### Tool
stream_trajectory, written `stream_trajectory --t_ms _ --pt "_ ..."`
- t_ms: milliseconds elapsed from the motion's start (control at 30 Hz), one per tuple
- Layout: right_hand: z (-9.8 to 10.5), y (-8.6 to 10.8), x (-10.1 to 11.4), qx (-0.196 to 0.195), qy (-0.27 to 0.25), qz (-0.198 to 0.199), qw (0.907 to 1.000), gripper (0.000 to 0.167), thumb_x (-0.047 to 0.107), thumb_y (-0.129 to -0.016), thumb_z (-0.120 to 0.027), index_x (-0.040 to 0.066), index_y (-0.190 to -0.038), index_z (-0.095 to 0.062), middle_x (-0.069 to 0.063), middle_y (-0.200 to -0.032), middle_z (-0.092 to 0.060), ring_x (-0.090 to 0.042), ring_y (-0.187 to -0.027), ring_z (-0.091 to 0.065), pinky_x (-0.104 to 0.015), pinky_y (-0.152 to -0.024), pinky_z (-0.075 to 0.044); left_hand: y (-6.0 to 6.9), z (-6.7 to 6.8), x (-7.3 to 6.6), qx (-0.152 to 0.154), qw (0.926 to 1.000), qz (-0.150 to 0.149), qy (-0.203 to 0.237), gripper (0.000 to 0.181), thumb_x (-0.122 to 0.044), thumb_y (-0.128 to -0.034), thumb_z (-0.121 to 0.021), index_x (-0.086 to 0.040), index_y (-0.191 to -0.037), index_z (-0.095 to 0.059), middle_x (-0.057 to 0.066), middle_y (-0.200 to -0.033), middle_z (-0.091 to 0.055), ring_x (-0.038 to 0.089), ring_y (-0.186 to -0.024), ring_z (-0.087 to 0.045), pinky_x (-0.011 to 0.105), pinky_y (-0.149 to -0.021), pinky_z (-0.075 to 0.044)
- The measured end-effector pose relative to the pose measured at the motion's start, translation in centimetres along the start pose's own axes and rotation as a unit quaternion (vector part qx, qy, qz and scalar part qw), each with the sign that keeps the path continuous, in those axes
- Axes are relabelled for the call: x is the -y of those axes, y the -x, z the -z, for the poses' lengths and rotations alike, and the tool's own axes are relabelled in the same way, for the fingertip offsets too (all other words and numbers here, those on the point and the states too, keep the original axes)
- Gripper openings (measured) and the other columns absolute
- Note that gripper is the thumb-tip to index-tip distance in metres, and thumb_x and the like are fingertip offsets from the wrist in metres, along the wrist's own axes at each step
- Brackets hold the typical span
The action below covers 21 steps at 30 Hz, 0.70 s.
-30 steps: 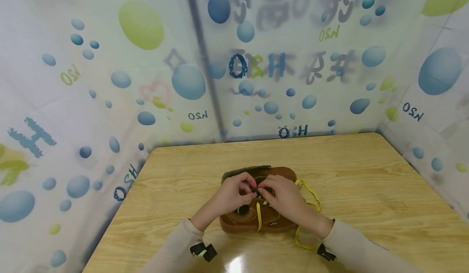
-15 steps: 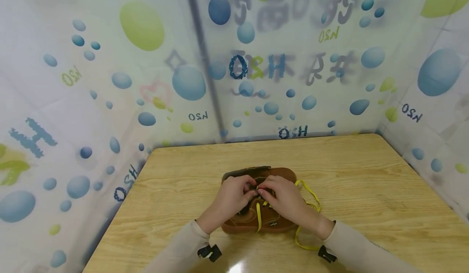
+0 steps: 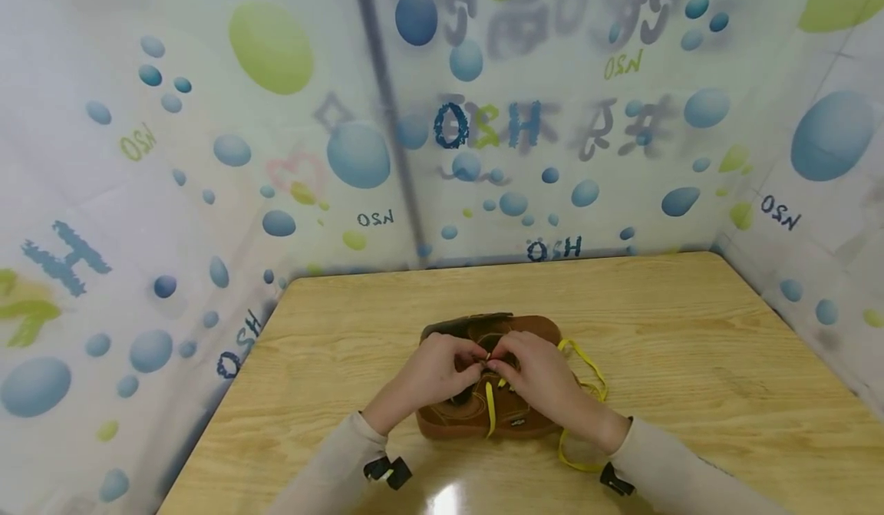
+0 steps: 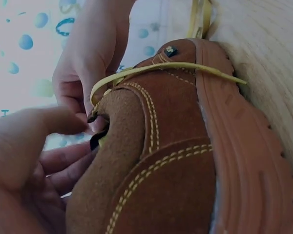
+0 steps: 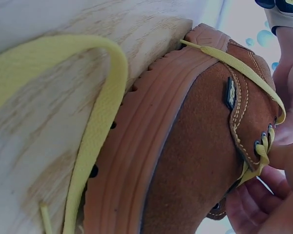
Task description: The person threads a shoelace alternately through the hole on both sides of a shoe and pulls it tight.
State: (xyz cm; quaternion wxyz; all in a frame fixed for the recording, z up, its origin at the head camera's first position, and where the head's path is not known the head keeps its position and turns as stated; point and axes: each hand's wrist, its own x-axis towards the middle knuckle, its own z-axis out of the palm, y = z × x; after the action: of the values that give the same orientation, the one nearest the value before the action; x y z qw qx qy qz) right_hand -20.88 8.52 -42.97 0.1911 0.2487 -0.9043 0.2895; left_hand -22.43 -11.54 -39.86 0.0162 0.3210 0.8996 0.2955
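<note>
A brown suede shoe (image 3: 525, 415) with a tan rubber sole and yellow stitching stands on the table, toe toward the right. My left hand (image 3: 437, 373) reaches over its opening, thumb and fingers curled together at the lacing. From the other side, my right hand (image 3: 545, 373) pinches at the same spot, its fingertips almost touching the left ones. A bit of yellow shoelace (image 3: 488, 356) shows between the fingertips; just how each hand grips it is partly hidden. In the right wrist view, lace (image 5: 262, 158) runs through dark-rimmed eyelets (image 5: 263, 137) beside the right thumb.
One loose lace end (image 3: 491, 407) hangs down the shoe's near side. Another length of yellow lace (image 3: 588, 365) loops onto the wooden table (image 3: 331, 338) right of the toe. A brown part with a dark edge (image 3: 470, 320) lies behind the hands. A printed curtain (image 3: 594, 193) surrounds the table.
The left hand has shifted slightly, and its fingertips have closed in on those of the right. A yellow bit of lace has come into sight between them. Shoe and right hand stay nearly still.
</note>
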Motion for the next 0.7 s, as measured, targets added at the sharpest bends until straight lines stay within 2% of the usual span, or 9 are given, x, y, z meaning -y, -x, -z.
stream_trajectory --t_ms 133,233,333,400,467,533,567,633,700 --pt "0.0 0.0 0.0 0.000 -0.002 0.001 1.0000 0.012 0.025 -0.084 -0.078 0.023 -0.085 -0.067 0.010 -0.081 -0.064 -0.001 -0.067 -0.048 -0.017 -0.059 -0.038 -0.3 0.0 -0.2 -0.008 0.9999 0.004 0.006 0.015 -0.018 -0.0934 -0.066 -0.012 -0.102 -0.077 -0.001 -0.083 -0.076 -0.004 -0.056 -0.055 0.016 -0.055 -0.047" --pt "0.0 0.0 0.0 -0.007 -0.002 0.001 1.0000 0.013 0.026 -0.083 -0.079 0.023 -0.084 -0.067 0.010 -0.079 -0.063 0.000 -0.065 -0.045 -0.017 -0.058 -0.037 -0.7 -0.3 -0.3 -0.045 0.9990 -0.003 0.004 0.012 -0.018 -0.0953 -0.066 -0.013 -0.096 -0.077 -0.001 -0.082 -0.075 -0.002 -0.057 -0.054 0.016 -0.056 -0.046" --pt "0.0 -0.1 0.0 -0.011 -0.002 0.002 0.9999 0.013 0.026 -0.083 -0.080 0.023 -0.082 -0.067 0.010 -0.078 -0.063 0.000 -0.064 -0.044 -0.017 -0.057 -0.036 -0.8 -0.2 -0.5 -0.089 0.9948 -0.010 0.049 0.015 -0.021 -0.0995 -0.060 -0.011 -0.097 -0.071 0.002 -0.087 -0.072 0.004 -0.066 -0.058 0.019 -0.062 -0.050" --pt "0.0 -0.2 0.0 -0.010 -0.002 0.003 0.9999 0.014 0.026 -0.083 -0.080 0.023 -0.082 -0.066 0.010 -0.078 -0.063 0.000 -0.064 -0.044 -0.017 -0.058 -0.036 -0.8 0.3 -0.7 -0.100 0.9859 -0.019 0.133 0.020 -0.021 -0.1035 -0.052 -0.006 -0.102 -0.064 0.010 -0.089 -0.069 0.013 -0.071 -0.062 0.026 -0.067 -0.056" --pt "0.0 -0.2 0.0 -0.008 -0.002 0.002 1.0000 0.014 0.026 -0.083 -0.080 0.023 -0.082 -0.066 0.011 -0.077 -0.062 0.000 -0.064 -0.044 -0.017 -0.058 -0.036 -0.5 1.3 -0.9 -0.104 0.9711 -0.024 0.214 0.023 -0.022 -0.1057 -0.047 -0.003 -0.105 -0.059 0.017 -0.086 -0.067 0.022 -0.068 -0.063 0.036 -0.065 -0.058" --pt "0.0 -0.2 -0.1 -0.007 -0.001 0.001 1.0000 0.014 0.026 -0.083 -0.080 0.023 -0.082 -0.066 0.011 -0.076 -0.062 0.001 -0.064 -0.043 -0.017 -0.057 -0.035 -0.1 2.4 -0.9 -0.105 0.9575 -0.019 0.268 0.025 -0.022 -0.1064 -0.044 0.001 -0.106 -0.056 0.021 -0.078 -0.064 0.028 -0.062 -0.060 0.042 -0.060 -0.057" --pt "0.0 -0.2 -0.1 -0.006 -0.001 0.000 1.0000 0.014 0.026 -0.083 -0.080 0.023 -0.082 -0.066 0.012 -0.076 -0.061 0.001 -0.063 -0.043 -0.017 -0.057 -0.035 0.1 2.9 -0.8 -0.104 0.9552 -0.011 0.277 0.025 -0.021 -0.1062 -0.045 0.001 -0.105 -0.055 0.020 -0.074 -0.062 0.028 -0.059 -0.059 0.043 -0.057 -0.056" --pt "0.0 -0.2 -0.1 -0.004 -0.001 -0.002 1.0000 0.014 0.027 -0.083 -0.080 0.024 -0.082 -0.066 0.012 -0.075 -0.061 0.001 -0.063 -0.042 -0.017 -0.057 -0.035 0.6 3.5 -0.5 -0.097 0.9633 0.011 0.250 0.021 -0.020 -0.1051 -0.048 -0.002 -0.102 -0.058 0.015 -0.067 -0.058 0.026 -0.054 -0.054 0.039 -0.052 -0.052" --pt "0.0 -0.1 -0.1 -0.001 -0.002 -0.002 1.0000 0.014 0.027 -0.083 -0.080 0.024 -0.082 -0.066 0.012 -0.075 -0.061 0.001 -0.063 -0.042 -0.017 -0.057 -0.035 1.1 3.7 -0.2 -0.064 0.9777 0.039 0.196 0.017 -0.018 -0.1035 -0.052 -0.004 -0.099 -0.060 0.008 -0.065 -0.058 0.020 -0.053 -0.055 0.033 -0.051 -0.051"
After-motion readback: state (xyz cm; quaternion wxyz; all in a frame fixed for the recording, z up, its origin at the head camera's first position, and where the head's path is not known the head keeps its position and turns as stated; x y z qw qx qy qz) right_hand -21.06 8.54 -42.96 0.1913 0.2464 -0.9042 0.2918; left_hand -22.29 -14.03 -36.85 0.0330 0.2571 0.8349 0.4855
